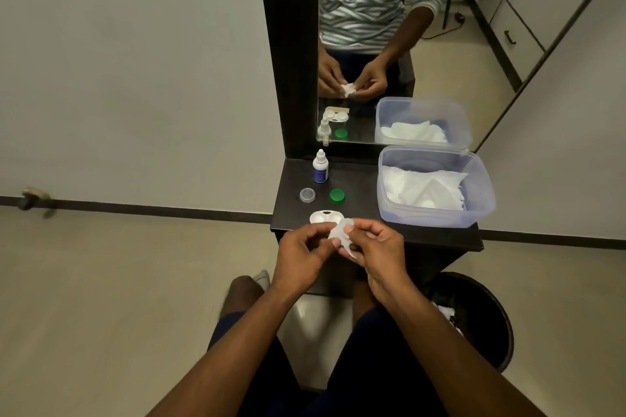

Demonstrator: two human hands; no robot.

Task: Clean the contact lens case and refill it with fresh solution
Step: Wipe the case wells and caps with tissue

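**Wiping a cap while the lens case waits open on the shelf**

Both forearms reach in from the bottom of the view, and the hands meet just in front of the dark shelf (pixel 359 210). By size, the black bin (pixel 487 318) comes first: it stands on the floor at the right, with crumpled white paper inside, probably for used wipes. Next is the clear plastic tub (pixel 437 217) on the shelf's right side, holding a pile of white tissues within easy reach.

The left hand (pixel 301 254) and right hand (pixel 379 247) both have their fingers curled, pinching a small white piece of tissue (pixel 338 235) between them; it seems wrapped around a pale cap, though I cannot tell for sure. Working it above the shelf edge likely gives room to twist and dry.

The solution bottle (pixel 320 167) stands upright near the mirror. The contact lens case (pixel 326 217) lies on the shelf just beyond the fingers, white, with both wells uncovered. A green cap (pixel 337 196) and a clear cap (pixel 307 195) sit apart behind it.
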